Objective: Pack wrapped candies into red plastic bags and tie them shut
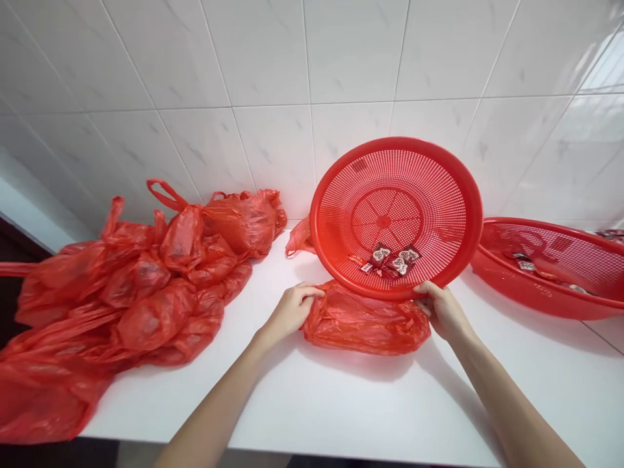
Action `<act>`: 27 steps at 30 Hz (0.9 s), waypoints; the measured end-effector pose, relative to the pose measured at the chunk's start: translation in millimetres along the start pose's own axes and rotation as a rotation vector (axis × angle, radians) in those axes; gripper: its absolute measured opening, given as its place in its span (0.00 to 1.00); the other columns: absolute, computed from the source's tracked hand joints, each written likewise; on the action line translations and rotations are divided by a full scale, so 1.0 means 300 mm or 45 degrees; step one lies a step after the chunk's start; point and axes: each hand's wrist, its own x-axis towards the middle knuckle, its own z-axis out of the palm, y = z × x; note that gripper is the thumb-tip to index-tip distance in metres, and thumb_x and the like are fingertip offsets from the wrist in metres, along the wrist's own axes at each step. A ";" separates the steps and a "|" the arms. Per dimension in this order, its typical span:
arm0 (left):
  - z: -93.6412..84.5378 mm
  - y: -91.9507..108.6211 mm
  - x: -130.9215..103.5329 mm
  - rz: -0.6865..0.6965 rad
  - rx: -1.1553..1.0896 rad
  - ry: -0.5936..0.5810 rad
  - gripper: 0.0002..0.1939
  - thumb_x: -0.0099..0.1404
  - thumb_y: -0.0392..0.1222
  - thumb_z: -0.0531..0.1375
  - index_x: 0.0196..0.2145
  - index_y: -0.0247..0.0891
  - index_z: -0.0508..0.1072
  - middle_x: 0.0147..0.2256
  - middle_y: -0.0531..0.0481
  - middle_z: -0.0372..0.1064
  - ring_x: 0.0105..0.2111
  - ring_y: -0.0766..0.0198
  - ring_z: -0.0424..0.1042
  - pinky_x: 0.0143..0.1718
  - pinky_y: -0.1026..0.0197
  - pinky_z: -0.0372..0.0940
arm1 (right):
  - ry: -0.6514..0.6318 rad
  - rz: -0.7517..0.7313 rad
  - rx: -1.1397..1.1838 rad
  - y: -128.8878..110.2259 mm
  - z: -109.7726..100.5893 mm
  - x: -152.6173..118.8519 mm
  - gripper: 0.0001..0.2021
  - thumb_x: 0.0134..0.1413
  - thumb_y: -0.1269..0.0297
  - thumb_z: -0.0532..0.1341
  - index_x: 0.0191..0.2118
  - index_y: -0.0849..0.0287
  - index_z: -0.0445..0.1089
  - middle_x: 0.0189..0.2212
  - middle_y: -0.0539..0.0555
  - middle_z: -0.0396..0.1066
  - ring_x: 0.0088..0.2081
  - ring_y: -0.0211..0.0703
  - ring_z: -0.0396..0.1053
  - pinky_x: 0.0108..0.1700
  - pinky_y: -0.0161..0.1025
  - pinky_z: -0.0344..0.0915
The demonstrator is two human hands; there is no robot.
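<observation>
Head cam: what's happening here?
A person stands at a white counter. The left hand grips the edge of a red plastic bag lying flat. The right hand touches the lower rim of a tilted red basket propped over the bag, with a few wrapped candies at its low edge. A pile of filled red bags sits left; a second basket sits right.

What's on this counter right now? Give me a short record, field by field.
left hand: pinching the edge of a flat red bag
right hand: gripping the rim of the tilted basket
basket contents: a few wrapped sweets at its low edge
far right: second basket, lying flat
left: pile of bags
surface: white counter
</observation>
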 end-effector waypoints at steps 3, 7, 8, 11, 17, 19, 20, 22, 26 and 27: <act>0.014 0.008 -0.010 0.016 -0.010 -0.097 0.17 0.62 0.36 0.56 0.46 0.39 0.81 0.45 0.45 0.80 0.45 0.56 0.78 0.49 0.58 0.71 | 0.022 -0.032 -0.029 0.000 0.004 -0.004 0.13 0.31 0.65 0.63 0.14 0.54 0.54 0.09 0.40 0.46 0.14 0.28 0.39 0.18 0.36 0.33; 0.020 0.001 -0.004 0.010 -0.074 -0.100 0.22 0.57 0.34 0.58 0.49 0.37 0.79 0.47 0.45 0.79 0.48 0.54 0.77 0.51 0.57 0.70 | 0.052 -0.076 -0.054 0.002 0.010 -0.006 0.13 0.29 0.65 0.62 0.15 0.54 0.53 0.10 0.40 0.46 0.14 0.27 0.39 0.19 0.35 0.34; 0.019 -0.002 -0.001 -0.002 -0.095 -0.094 0.24 0.56 0.33 0.58 0.50 0.37 0.78 0.48 0.45 0.79 0.49 0.54 0.77 0.52 0.57 0.70 | 0.066 -0.094 -0.066 0.003 0.011 -0.006 0.13 0.29 0.66 0.62 0.15 0.54 0.53 0.11 0.40 0.46 0.15 0.28 0.39 0.19 0.35 0.35; 0.018 -0.010 0.007 -0.034 -0.197 -0.099 0.28 0.54 0.31 0.56 0.53 0.37 0.77 0.50 0.47 0.78 0.50 0.54 0.77 0.53 0.58 0.70 | 0.117 -0.144 -0.118 0.004 0.013 -0.011 0.14 0.28 0.66 0.61 0.15 0.53 0.51 0.11 0.41 0.46 0.16 0.29 0.40 0.19 0.35 0.38; 0.018 0.001 0.006 -0.085 -0.233 -0.084 0.27 0.53 0.31 0.55 0.50 0.37 0.79 0.47 0.47 0.80 0.49 0.54 0.77 0.53 0.56 0.70 | 0.139 -0.228 -0.228 0.001 0.025 -0.033 0.15 0.30 0.64 0.61 0.13 0.52 0.50 0.11 0.42 0.45 0.17 0.32 0.42 0.20 0.38 0.40; 0.017 0.006 0.004 -0.073 -0.237 -0.081 0.27 0.53 0.31 0.55 0.51 0.37 0.79 0.48 0.47 0.79 0.49 0.54 0.77 0.54 0.55 0.70 | 0.137 -0.245 -0.245 -0.001 0.029 -0.040 0.15 0.31 0.65 0.60 0.13 0.52 0.50 0.11 0.43 0.46 0.17 0.32 0.43 0.20 0.38 0.41; 0.016 0.007 0.004 -0.071 -0.244 -0.079 0.28 0.54 0.32 0.54 0.51 0.37 0.78 0.49 0.47 0.79 0.48 0.54 0.78 0.54 0.55 0.70 | 0.135 -0.253 -0.250 -0.002 0.031 -0.042 0.14 0.32 0.65 0.60 0.12 0.53 0.51 0.11 0.43 0.47 0.17 0.33 0.44 0.20 0.38 0.42; 0.017 0.005 0.005 -0.082 -0.256 -0.081 0.29 0.54 0.32 0.54 0.54 0.38 0.77 0.51 0.47 0.78 0.49 0.55 0.78 0.54 0.56 0.70 | 0.134 -0.268 -0.248 -0.003 0.031 -0.043 0.14 0.33 0.65 0.61 0.12 0.53 0.51 0.12 0.44 0.47 0.17 0.33 0.44 0.21 0.39 0.41; 0.021 -0.001 0.009 -0.069 -0.227 -0.057 0.32 0.54 0.32 0.54 0.57 0.37 0.75 0.54 0.48 0.76 0.55 0.55 0.74 0.58 0.56 0.67 | 0.157 -0.276 -0.237 0.002 0.026 -0.038 0.14 0.32 0.65 0.61 0.12 0.52 0.51 0.12 0.44 0.46 0.17 0.33 0.44 0.21 0.39 0.40; 0.021 -0.001 0.010 -0.069 -0.214 -0.043 0.33 0.54 0.32 0.54 0.57 0.36 0.75 0.55 0.47 0.75 0.56 0.55 0.74 0.59 0.56 0.66 | 0.163 -0.278 -0.241 0.003 0.024 -0.037 0.14 0.32 0.65 0.61 0.12 0.52 0.51 0.12 0.44 0.46 0.17 0.33 0.44 0.21 0.39 0.40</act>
